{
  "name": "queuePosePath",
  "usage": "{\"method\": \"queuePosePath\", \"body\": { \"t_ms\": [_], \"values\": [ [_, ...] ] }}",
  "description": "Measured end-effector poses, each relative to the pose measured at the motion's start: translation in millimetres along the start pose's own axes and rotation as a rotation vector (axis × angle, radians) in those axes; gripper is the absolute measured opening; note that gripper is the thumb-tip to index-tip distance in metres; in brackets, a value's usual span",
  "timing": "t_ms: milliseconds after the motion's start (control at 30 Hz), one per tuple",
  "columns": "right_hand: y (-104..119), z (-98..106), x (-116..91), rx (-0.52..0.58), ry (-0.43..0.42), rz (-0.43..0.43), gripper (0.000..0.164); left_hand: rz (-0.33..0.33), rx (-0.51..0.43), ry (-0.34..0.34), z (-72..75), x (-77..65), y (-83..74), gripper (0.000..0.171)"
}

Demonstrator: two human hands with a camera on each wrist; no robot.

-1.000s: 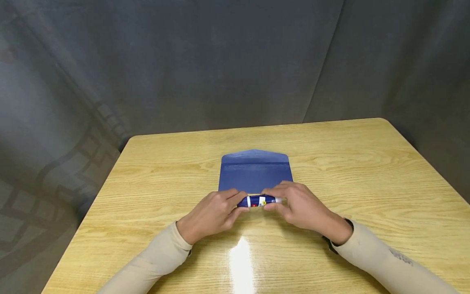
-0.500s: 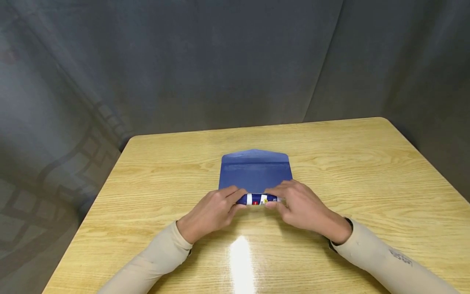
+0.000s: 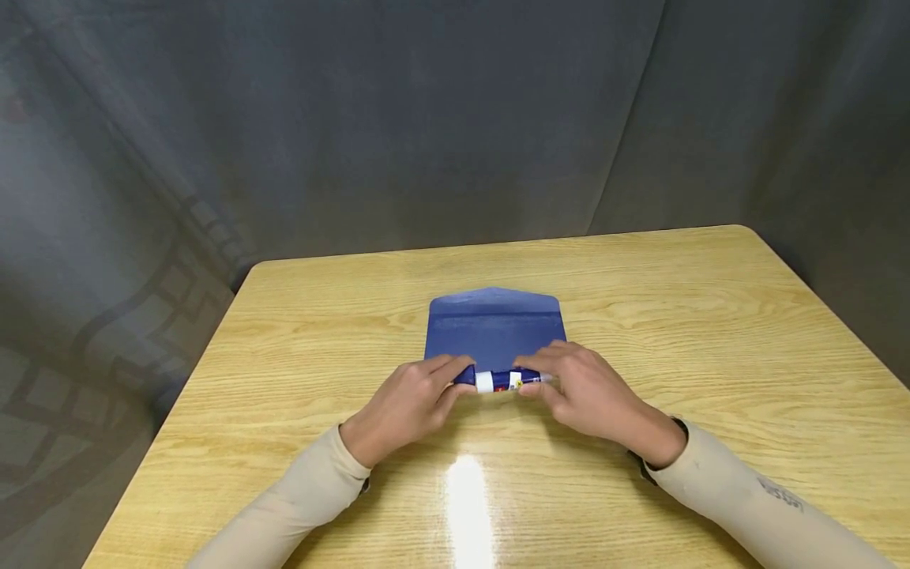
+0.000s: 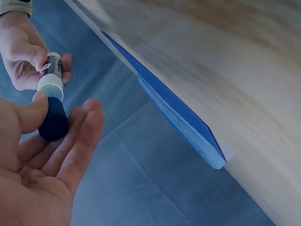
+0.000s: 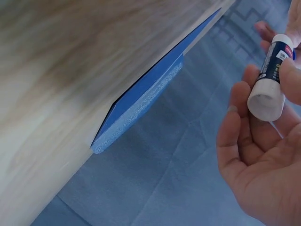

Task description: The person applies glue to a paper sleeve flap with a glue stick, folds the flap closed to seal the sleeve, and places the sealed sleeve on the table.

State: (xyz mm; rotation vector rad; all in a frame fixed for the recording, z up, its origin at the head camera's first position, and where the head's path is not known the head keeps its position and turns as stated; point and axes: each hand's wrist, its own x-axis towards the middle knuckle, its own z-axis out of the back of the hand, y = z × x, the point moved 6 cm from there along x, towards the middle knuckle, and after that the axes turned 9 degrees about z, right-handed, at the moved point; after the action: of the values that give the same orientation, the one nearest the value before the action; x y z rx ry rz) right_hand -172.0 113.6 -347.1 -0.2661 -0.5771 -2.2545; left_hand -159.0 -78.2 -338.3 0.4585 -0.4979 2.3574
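Observation:
Between the two hands, above the table, is a glue stick (image 3: pixel 505 381) with a dark blue printed label and a white neck. My left hand (image 3: pixel 408 403) pinches its dark blue cap (image 4: pixel 54 120) between thumb and fingers. The right hand (image 3: pixel 586 395) grips the label part of the tube, close to its white base (image 5: pixel 266 100). In the left wrist view the cap sits at the neck's end, slightly askew, and pale bluish glue shows at the neck. Just beyond the hands lies a blue envelope (image 3: pixel 490 336), its flap (image 3: pixel 494 300) unfolded on the far side.
A light wood-grain table (image 3: pixel 320 332) bears the envelope, and its far edge has rounded corners. Grey cloth (image 3: pixel 455 126) hangs behind and to the sides. Light reflects brightly off the tabletop near the front.
The glue stick and both hands have shifted slightly away from the body. The cap has slid leftwards, so more of the white neck shows between cap and label. The envelope has stayed put.

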Motion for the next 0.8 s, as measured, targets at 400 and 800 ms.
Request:
{"method": "queuePosePath", "body": {
  "t_ms": [400, 800],
  "values": [
    [-2, 1, 0, -0.019, 0.010, -0.021, 0.035, -0.010, -0.062, -0.067, 5.2, -0.3, 1.5, 0.031],
    [-11, 0, 0, 0.018, 0.046, -0.083, 0.037, 0.260, -0.256, 0.102, 3.6, -0.2, 23.2, 0.034]
  ]
}}
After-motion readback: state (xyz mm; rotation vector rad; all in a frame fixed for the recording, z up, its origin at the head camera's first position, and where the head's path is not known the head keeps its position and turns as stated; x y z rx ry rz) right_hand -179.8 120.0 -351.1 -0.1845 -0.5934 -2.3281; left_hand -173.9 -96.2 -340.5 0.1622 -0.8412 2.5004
